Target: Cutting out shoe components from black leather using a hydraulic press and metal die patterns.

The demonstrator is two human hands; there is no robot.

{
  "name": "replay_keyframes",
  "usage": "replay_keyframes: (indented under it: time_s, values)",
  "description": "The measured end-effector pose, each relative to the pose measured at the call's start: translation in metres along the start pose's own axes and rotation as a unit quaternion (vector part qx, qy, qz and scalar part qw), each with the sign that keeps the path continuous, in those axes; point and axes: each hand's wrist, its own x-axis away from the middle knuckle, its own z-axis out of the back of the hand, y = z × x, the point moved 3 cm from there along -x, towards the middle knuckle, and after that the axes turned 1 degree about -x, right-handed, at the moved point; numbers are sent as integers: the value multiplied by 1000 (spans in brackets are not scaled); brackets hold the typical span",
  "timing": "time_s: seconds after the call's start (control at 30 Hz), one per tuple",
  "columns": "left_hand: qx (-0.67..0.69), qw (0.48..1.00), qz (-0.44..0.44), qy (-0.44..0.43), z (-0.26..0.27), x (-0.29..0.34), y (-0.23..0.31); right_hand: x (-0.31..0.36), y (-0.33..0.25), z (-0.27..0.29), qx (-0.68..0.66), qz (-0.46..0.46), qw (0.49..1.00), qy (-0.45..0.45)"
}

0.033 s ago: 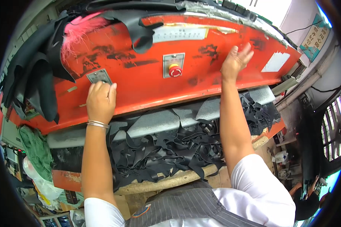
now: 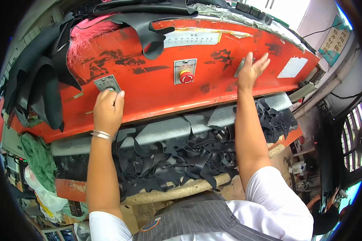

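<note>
A broad red machine panel [image 2: 157, 88] stands before me. My left hand [image 2: 107, 109] is closed, thumb up, just below a round metal button [image 2: 109, 89] on the left control plate [image 2: 101, 83]; I see nothing held in it. Its palm side is hidden. Over at the right, my right hand [image 2: 251, 73] is open and empty, fingers spread, in front of another control plate [image 2: 239, 68] that it partly covers. Between the hands sits a red emergency stop button [image 2: 186, 76] with a yellow collar.
Black sheet offcuts [image 2: 177, 160] lie heaped beneath the panel, beside a grey slab [image 2: 161, 132]. Black sheets [image 2: 40, 88] and pink fibres [image 2: 90, 38] hang over the panel's left. Green cloth [image 2: 38, 160] is at lower left. Another person [image 2: 328, 213] appears at far right.
My left hand has dropped slightly, and the metal button shows above its knuckles. My right hand has shifted a little down and right, uncovering part of the control plate behind it.
</note>
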Motion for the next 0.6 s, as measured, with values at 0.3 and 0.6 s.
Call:
replay_keyframes:
  time_s: [0.3, 0.6]
  values:
    - [107, 914, 132, -368, 6, 230, 83, 252, -84, 168, -168, 255, 674, -673]
    - [10, 955, 142, -262, -5, 259, 99, 307, -103, 186, -22, 238, 699, -674]
